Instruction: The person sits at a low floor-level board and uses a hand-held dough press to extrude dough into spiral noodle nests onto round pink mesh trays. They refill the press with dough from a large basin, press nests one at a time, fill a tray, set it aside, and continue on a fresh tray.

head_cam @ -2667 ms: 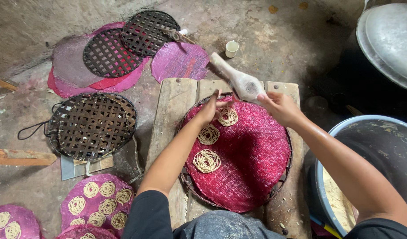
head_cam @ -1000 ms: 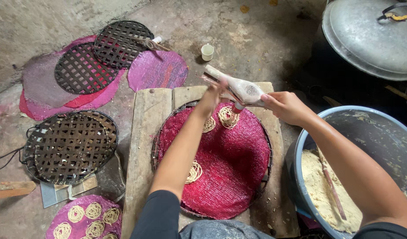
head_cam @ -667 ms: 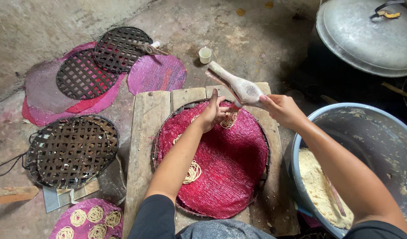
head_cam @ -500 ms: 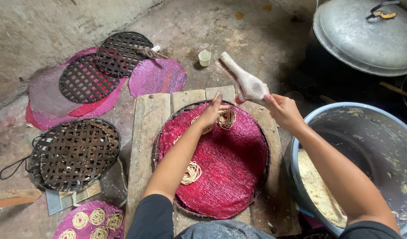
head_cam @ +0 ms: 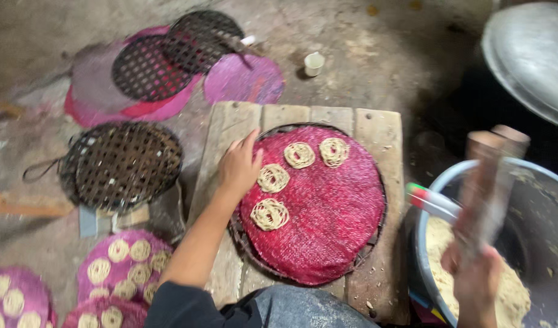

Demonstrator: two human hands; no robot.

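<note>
A rough grey concrete floor (head_cam: 376,67) carries a low wooden plank board (head_cam: 376,297), and on it sits a round red woven mat (head_cam: 327,218) bearing four pale noodle coils (head_cam: 270,214). The left hand (head_cam: 239,167) rests open, fingers spread, on the mat's nine o'clock edge. At four o'clock the right hand (head_cam: 473,282) is closed around a blurred cylindrical press (head_cam: 488,182), over a grey basin of pale dough (head_cam: 534,243). Dark woven trays (head_cam: 124,164) lie at nine and eleven o'clock, and a large metal lid (head_cam: 528,54) at two.

4 noodle coils (head_cam: 299,155) on 1 red mat (head_cam: 327,231).
</note>
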